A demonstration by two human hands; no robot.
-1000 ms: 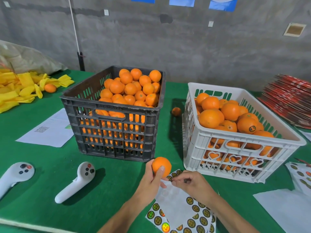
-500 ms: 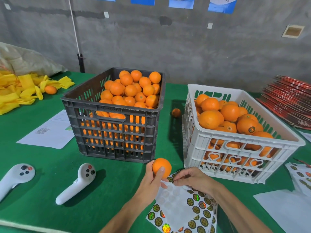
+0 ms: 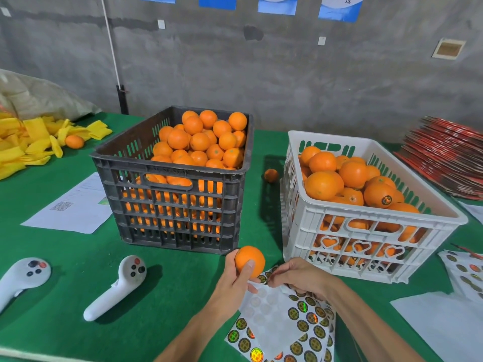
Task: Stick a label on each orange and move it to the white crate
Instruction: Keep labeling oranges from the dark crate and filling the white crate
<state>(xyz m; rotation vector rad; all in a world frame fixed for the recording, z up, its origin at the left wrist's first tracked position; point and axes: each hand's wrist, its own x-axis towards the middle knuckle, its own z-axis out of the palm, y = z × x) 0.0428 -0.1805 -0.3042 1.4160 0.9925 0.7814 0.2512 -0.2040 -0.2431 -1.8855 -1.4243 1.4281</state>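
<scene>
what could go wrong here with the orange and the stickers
1. The left hand holds the orange by its fingertips; press a label on and it may slip and roll off across the table.
2. The right hand pinches at the sticker sheet, which lies loose; the whole sheet might lift instead of one label.
3. The white crate is heaped near its rim, so a dropped orange could roll out.

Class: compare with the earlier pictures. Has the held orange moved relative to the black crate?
No. The orange in the left hand sits just below the black crate's front right corner, as before. The slight shift in the frame comes from the camera.
</scene>
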